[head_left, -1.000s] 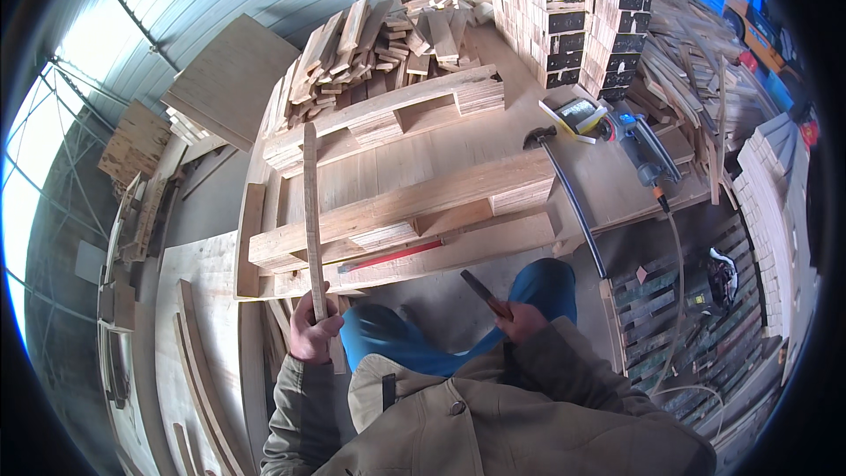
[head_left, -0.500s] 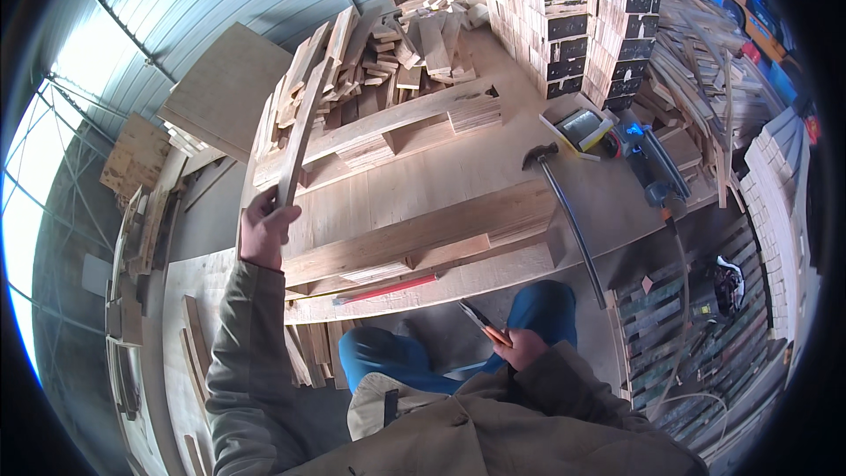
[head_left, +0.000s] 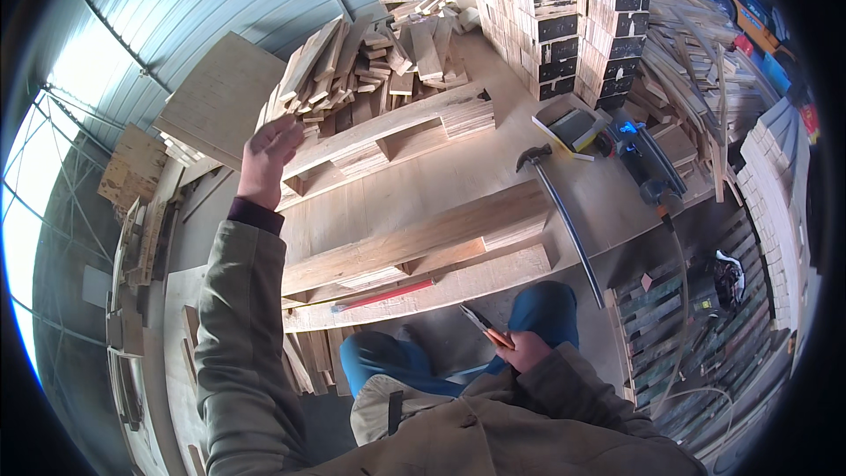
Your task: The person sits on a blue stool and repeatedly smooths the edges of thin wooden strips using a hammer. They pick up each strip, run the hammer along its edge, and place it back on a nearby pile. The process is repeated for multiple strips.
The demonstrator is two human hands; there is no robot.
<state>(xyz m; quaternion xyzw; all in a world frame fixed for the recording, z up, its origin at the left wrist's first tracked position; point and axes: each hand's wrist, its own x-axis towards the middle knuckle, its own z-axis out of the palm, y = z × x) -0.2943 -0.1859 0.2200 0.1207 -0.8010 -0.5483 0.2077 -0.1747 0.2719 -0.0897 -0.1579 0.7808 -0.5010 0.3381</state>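
Note:
My left hand (head_left: pixel 270 159) is raised at the near left end of a loose pile of wooden slats (head_left: pixel 348 62). Its fingers are partly bent and apart, with no slat in them. In my right hand (head_left: pixel 525 351), low in front of my lap, are pliers with orange handles (head_left: pixel 495 333), jaws pointing up and left. Two wooden assemblies of boards and spacer blocks lie across the bench: a far one (head_left: pixel 414 123) by the pile and a near one (head_left: pixel 423 242) along the front edge. A thin red stick (head_left: pixel 388 293) rests on the near one's lower board.
A hammer (head_left: pixel 564 216) lies at the bench's right, its handle past the front edge. Beyond it are an open box (head_left: pixel 573 128) and an air tool (head_left: pixel 648 163) with a hose. Tall stacks of wooden blocks (head_left: pixel 555 26) stand behind. A slatted pallet (head_left: pixel 705 326) lies lower right.
The long slat that my left hand held is out of it, and the hand has moved up and forward toward the pile. My right hand keeps the pliers in nearly the same place.

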